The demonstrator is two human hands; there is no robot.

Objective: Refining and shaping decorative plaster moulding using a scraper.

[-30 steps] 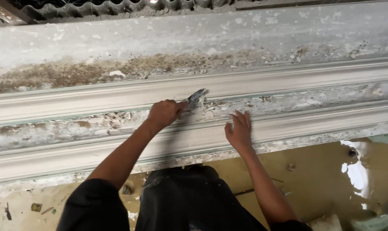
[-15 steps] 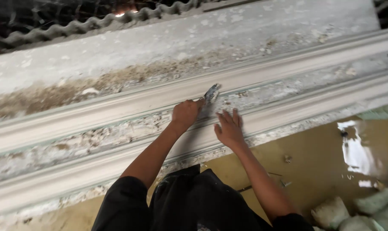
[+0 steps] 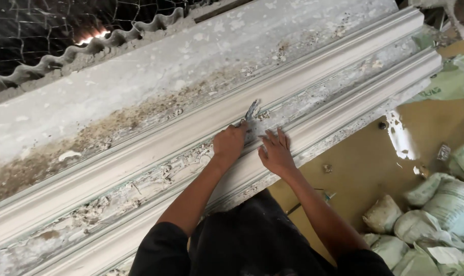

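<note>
long white plaster moulding (image 3: pixel 140 153), ridged, running diagonally from lower left to upper right, central channel crusted with flaking plaster debris (image 3: pixel 114 197).
grey slab (image 3: pixel 155 76) alongside its far edge, stained brown and dusty.
corrugated sheet (image 3: pixel 89 48) and wire mesh (image 3: pixel 48 20) at upper left.
yellowish floor (image 3: pixel 375 163) at right, wet in patches.
filled sacks (image 3: pixel 436 204) heaped at lower right; pale green bag (image 3: pixel 446 82) at upper right.
left hand (image 3: pixel 230 143) clenched around a small scraper (image 3: pixel 252 110), blade tip set in the moulding's channel, just above the knuckles.
right hand (image 3: pixel 276 152) released, fingers spread flat on the moulding, just beside the left hand, holding nothing.
</note>
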